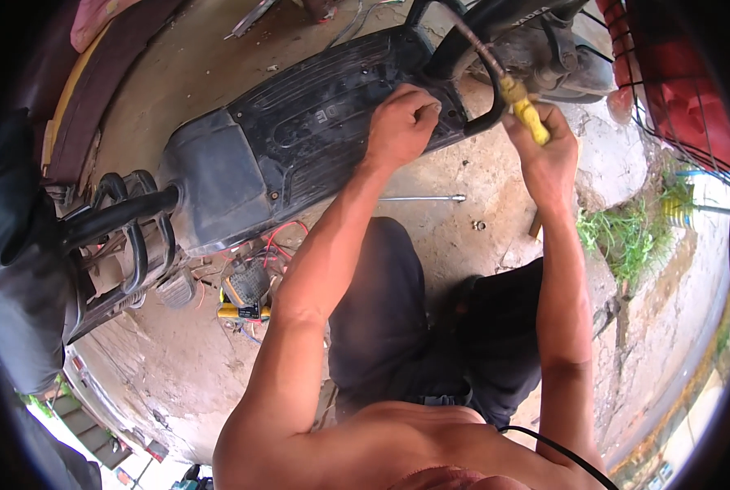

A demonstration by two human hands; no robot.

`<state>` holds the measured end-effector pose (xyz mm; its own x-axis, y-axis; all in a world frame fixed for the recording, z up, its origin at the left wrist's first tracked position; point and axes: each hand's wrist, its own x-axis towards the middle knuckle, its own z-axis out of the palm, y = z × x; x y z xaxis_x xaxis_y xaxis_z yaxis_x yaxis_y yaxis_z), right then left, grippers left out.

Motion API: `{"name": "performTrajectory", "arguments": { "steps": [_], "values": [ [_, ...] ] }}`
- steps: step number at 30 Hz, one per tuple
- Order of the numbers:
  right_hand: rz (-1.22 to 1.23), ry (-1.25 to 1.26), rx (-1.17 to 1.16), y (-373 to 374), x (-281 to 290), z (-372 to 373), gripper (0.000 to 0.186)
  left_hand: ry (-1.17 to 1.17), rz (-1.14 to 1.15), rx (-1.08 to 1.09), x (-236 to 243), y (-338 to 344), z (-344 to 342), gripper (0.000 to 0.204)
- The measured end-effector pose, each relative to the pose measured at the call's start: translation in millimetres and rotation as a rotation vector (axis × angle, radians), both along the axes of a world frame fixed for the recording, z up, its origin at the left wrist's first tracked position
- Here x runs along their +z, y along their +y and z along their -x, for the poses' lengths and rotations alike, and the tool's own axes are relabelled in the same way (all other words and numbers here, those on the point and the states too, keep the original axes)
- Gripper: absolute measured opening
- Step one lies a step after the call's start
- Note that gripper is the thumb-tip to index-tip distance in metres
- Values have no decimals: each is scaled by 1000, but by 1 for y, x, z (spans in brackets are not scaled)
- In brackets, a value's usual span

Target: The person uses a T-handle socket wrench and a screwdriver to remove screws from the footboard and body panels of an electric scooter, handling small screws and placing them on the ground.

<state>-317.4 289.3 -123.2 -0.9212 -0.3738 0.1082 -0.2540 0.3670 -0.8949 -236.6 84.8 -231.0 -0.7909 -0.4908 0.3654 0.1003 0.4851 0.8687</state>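
My right hand (pixel 547 145) is closed around the yellow handle of a screwdriver (pixel 530 121). Its long, rusty-looking shaft points up and away to the left, past the black front tube of a scooter. Over the right end of the scooter's black plastic footboard (pixel 308 122) is my left hand (pixel 401 124), fingers curled in and thumb pressed to them. Whatever those fingers may hold is hidden. The footboard has screw holes along its edges.
On the ground near the footboard lie a slim metal rod (pixel 424 198) and a small ring-like metal part (pixel 479 225). A yellow-and-black meter (pixel 244 312) sits among loose red wires (pixel 279 238) at left. Green weeds (pixel 626 243) and a red wire-framed basket (pixel 679 82) are at right.
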Motion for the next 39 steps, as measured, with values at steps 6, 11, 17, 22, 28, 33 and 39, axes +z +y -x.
{"name": "performTrajectory", "arguments": {
  "steps": [6, 11, 17, 22, 28, 33, 39],
  "values": [
    [104, 65, -191, -36, -23, 26, 37, -46, 21, 32, 8, 5, 3, 8],
    [390, 61, -137, -48, -58, 38, 36, -57, 38, 40, 0, 3, -2, 10],
    [598, -244, 0, -44, -59, 47, 25, -52, 60, -13, 17, 6, 3, 9],
    [576, -207, 88, -44, -58, 45, 35, -160, -21, -37, 20, 1, -3, 11],
    [531, -185, 30, -48, -68, 55, 36, 0, -153, -45, 26, 15, -32, 10],
    [589, 27, 236, -42, -72, 45, 37, -125, -140, -220, 13, 52, -104, 19],
    [631, 29, 202, -41, -68, 40, 39, -571, -337, -24, -71, 84, -148, 15]
  ]
}}
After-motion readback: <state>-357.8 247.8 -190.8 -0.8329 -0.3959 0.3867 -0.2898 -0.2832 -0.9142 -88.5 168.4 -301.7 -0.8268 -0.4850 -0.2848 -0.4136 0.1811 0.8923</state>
